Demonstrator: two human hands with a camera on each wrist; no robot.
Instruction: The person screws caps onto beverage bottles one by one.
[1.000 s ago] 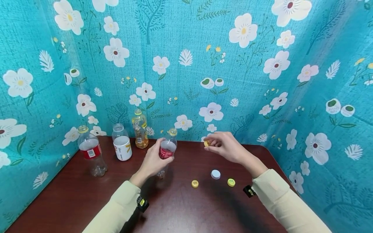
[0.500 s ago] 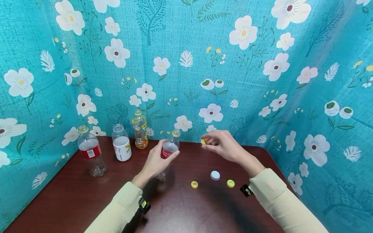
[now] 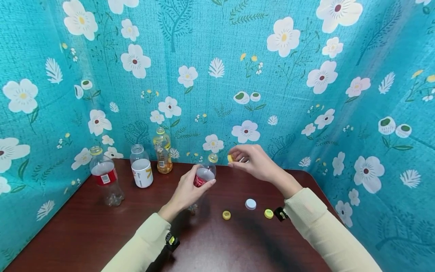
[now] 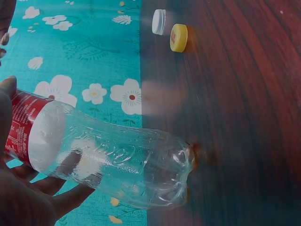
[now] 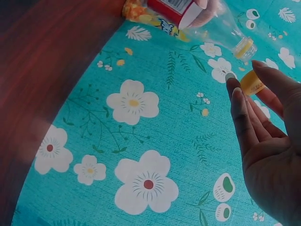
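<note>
Both hands are raised above the dark red-brown table (image 3: 102, 230), each with something in its grip. Fingers and thumb of the left hand (image 3: 185, 190) are curled round the red-labelled bottle (image 3: 208, 172), a clear plastic one held at its label; it leans, with its open mouth towards the person's right and its base low over the tabletop, though whether the base touches cannot be told. A yellow ring circles its neck. The right hand (image 3: 255, 161) pinches a small yellow cap (image 5: 253, 84) between thumb and fingertips, just beside the bottle's mouth and apart from it. Below and between the hands, three more caps lie on the table: a printed yellow one (image 3: 226, 215), a white one (image 3: 250, 204) and a yellow-green one (image 3: 269, 214). On the left side stand three uncapped bottles, all upright: a clear bottle with a red band (image 3: 105, 178), a white-labelled bottle (image 3: 142, 173) and, just beside that, a yellow-patterned bottle (image 3: 164, 153) with orange at its bottom. Turquoise cloth (image 3: 204, 45) printed with white flowers hangs behind the table and along both sides. Pale sleeves (image 3: 310, 206) cover the forearms, and a black device (image 3: 172, 241) sits at each wrist.
</note>
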